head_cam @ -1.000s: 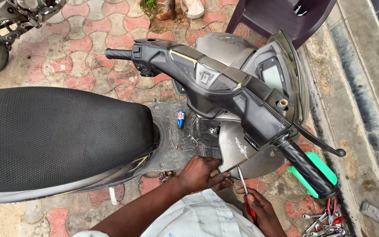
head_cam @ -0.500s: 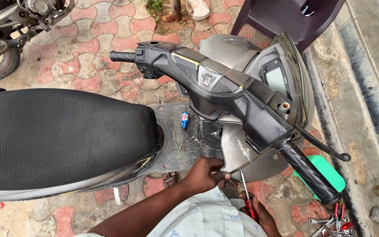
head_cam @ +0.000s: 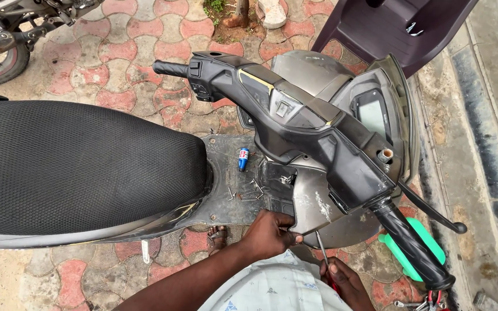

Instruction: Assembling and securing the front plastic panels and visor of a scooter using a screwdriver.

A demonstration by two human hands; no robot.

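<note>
Outdoor paving [head_cam: 145, 52] of red and grey interlocking blocks, with a scooter standing across it.

Nearest: right hand [head_cam: 346, 282], closed around a red-handled screwdriver [head_cam: 323, 258], shaft angled up to the lower edge of the grey front panel [head_cam: 312, 201]. Left hand [head_cam: 269, 233], just beside it, fingers curled and pinching that panel edge. Pale printed shirt [head_cam: 272, 288] below both hands.

Right: green plastic piece [head_cam: 433, 242] on the ground, partly behind the black handlebar grip [head_cam: 413, 250]; loose tools [head_cam: 427, 300] at the frame's bottom edge.

Middle: grey footboard [head_cam: 226, 173] carrying scattered screws [head_cam: 252, 193] and one small blue cylinder [head_cam: 242, 159] with a red-and-white label band, lying near the panel. Black textured seat [head_cam: 82, 164] to the left.

Beyond: handlebar cover [head_cam: 295, 115], display [head_cam: 373, 112].

Far: dark purple plastic chair [head_cam: 393, 26], motorcycle wheel [head_cam: 1, 55] at top left.
</note>
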